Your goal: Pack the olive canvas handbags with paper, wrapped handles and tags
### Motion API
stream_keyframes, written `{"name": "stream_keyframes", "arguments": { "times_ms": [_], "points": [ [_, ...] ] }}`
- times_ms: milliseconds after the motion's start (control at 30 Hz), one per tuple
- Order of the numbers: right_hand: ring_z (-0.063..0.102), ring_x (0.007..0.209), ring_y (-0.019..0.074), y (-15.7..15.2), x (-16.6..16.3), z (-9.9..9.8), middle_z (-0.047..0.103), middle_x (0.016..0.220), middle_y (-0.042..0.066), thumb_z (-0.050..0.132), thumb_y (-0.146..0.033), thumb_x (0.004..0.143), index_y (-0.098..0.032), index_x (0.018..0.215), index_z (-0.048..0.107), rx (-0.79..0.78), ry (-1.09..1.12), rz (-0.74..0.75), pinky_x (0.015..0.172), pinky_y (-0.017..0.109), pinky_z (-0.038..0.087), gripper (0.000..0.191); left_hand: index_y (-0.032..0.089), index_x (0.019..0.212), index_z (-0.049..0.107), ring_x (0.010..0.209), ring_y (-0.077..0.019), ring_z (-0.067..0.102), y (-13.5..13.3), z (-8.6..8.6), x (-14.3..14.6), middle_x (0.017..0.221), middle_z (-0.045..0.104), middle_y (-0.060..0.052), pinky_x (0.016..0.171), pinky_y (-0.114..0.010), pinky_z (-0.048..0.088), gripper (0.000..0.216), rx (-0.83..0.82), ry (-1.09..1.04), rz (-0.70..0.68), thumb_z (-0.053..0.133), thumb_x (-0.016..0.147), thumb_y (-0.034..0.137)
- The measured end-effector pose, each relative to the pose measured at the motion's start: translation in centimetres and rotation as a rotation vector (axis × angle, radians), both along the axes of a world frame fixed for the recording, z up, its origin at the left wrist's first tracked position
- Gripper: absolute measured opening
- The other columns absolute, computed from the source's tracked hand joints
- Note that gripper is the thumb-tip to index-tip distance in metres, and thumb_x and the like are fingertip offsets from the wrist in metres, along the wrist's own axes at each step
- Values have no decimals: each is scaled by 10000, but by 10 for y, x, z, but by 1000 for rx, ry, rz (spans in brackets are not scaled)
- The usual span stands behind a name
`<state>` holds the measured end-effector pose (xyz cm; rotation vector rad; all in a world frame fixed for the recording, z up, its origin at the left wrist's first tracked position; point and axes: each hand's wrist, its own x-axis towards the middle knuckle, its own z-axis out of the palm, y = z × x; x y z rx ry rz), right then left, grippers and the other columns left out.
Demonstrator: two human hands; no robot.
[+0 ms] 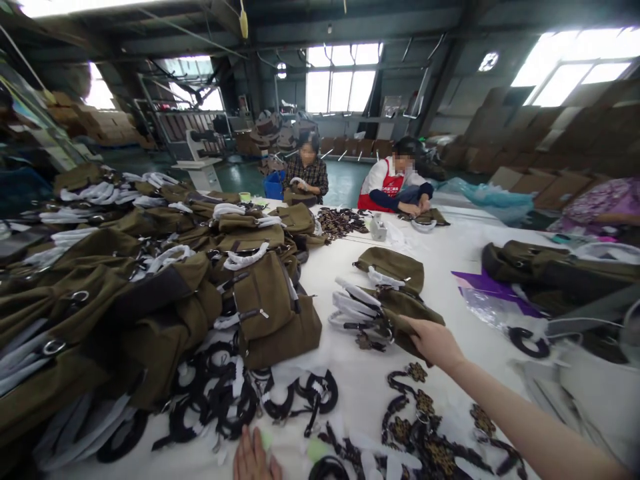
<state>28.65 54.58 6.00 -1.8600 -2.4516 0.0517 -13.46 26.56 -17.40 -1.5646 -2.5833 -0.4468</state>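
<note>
My right hand (pixel 431 340) reaches out over the table and is closed on the near edge of an olive fabric handbag (pixel 413 310). White-wrapped handles (pixel 355 303) stick out from the left side of that bag. Behind it another olive bag (pixel 395 267) lies flat. Low in the view, my left hand (pixel 254 457) rests with its fingers stretched out, holding nothing. Just beyond it are coiled black straps (pixel 240 400). To its right lie braided dark straps with flower-shaped pieces (pixel 425 403).
A big heap of olive bags (pixel 165 287) covers the left of the white table (pixel 360 393). Two people (pixel 307 173) work across it, by a pile of small brown parts (pixel 343 223). More bags (pixel 530 263) and a purple sheet (pixel 495 290) lie at right, near another person's sleeve (pixel 607 200).
</note>
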Motion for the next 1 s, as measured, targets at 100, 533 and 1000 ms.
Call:
{"name": "stream_keyframes", "arguments": {
  "times_ms": [100, 533, 1000],
  "points": [
    [696, 922, 297, -6, 8, 57, 757, 1038, 62, 485, -322, 880, -297, 1204, 694, 20, 121, -155, 767, 384, 508, 386, 1, 1343, 552, 1360, -361, 433, -5, 5, -1, 1502, 407, -237, 1150, -456, 327, 672, -61, 19, -39, 503, 741, 298],
    [705, 806, 289, -200, -34, 130, 775, 848, 68, 735, -456, 670, -162, 946, 766, -107, 1040, -418, 648, 330, 536, 404, -22, 1447, 324, 1500, -292, 141, -23, 136, 3, 1595, 191, -242, 1217, -424, 161, 664, -71, -989, 6, 380, 925, 385],
    [653, 1005, 244, -348, -243, 52, 705, 1091, 106, 450, -520, 896, -183, 1207, 595, -415, 1304, -158, 843, 365, 538, 480, 115, 1398, 388, 1236, -248, 554, -78, 292, -112, 1379, 558, -177, 1070, -405, 419, 790, 314, -1124, -59, 680, 792, 528]
  ]
}}
